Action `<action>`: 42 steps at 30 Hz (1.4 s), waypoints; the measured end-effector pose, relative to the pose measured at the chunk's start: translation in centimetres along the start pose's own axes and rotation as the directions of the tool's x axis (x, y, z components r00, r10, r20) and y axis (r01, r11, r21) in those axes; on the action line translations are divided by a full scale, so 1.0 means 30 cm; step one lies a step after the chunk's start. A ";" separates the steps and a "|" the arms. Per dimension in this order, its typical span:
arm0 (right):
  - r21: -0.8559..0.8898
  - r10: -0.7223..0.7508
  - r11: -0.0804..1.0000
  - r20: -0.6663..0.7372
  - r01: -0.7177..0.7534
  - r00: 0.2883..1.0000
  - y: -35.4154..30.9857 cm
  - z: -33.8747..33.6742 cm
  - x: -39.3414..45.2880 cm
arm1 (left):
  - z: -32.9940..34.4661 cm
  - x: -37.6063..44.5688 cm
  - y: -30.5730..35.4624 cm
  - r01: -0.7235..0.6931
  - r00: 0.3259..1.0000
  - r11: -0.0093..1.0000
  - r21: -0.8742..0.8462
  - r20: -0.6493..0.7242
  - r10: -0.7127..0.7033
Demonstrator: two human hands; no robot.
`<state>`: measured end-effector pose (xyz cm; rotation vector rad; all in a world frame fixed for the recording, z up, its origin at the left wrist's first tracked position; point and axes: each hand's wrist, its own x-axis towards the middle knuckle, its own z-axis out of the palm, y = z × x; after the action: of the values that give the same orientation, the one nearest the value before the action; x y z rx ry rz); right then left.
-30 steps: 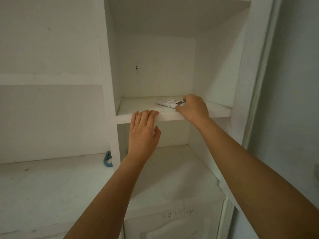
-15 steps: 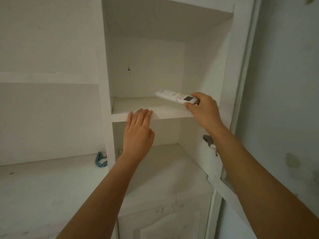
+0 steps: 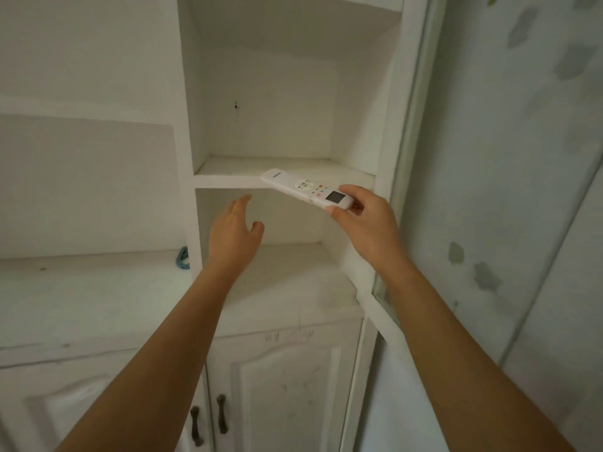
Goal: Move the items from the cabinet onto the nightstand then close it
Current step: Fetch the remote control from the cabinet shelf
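Remote (image 3: 308, 190) is being held by the right hand (image 3: 365, 223) in front of the cabinet (image 3: 388, 125), at the level of the shelf (image 3: 228, 181), clear of the board. Fingers (image 3: 354, 190) and thumb are pinching its near end, the one with the small screen; the far end is pointing left over the shelf edge. Left hand (image 3: 233, 234) is hovering below that edge, fingers extended and loosely spread, gripping nothing and touching nothing. Counter (image 3: 98, 288) below is carrying a small blue object (image 3: 182, 258) just beside the cabinet's left wall. Lower doors (image 3: 287, 386) are sitting shut, two dark handles (image 3: 208, 419) side by side.
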<state>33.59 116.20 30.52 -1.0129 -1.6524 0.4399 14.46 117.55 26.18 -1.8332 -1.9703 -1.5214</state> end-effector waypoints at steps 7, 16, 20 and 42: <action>0.121 0.030 0.991 0.221 -0.058 0.975 0.037 -0.023 -0.240 | -0.095 -0.327 -0.005 0.188 0.981 0.962 -0.198 -0.007 -0.193; 0.241 -0.037 0.964 0.540 -0.112 0.841 -0.010 0.179 -0.520 | -0.366 -0.722 -0.137 0.408 0.898 0.908 -0.094 -0.137 -0.418; 0.282 -0.109 0.954 0.649 -0.105 0.753 -0.110 0.302 -0.641 | -0.541 -0.895 -0.192 0.499 0.842 0.865 -0.050 -0.210 -0.497; 0.642 -0.644 0.757 0.765 -0.123 0.031 -0.919 0.683 -1.620 | -1.469 -2.014 -0.057 0.871 0.317 0.492 0.018 -0.785 -0.532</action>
<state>5.89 66.09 14.37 0.4172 -2.5952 1.5177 6.70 44.79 10.68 0.0394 -2.4592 -1.3377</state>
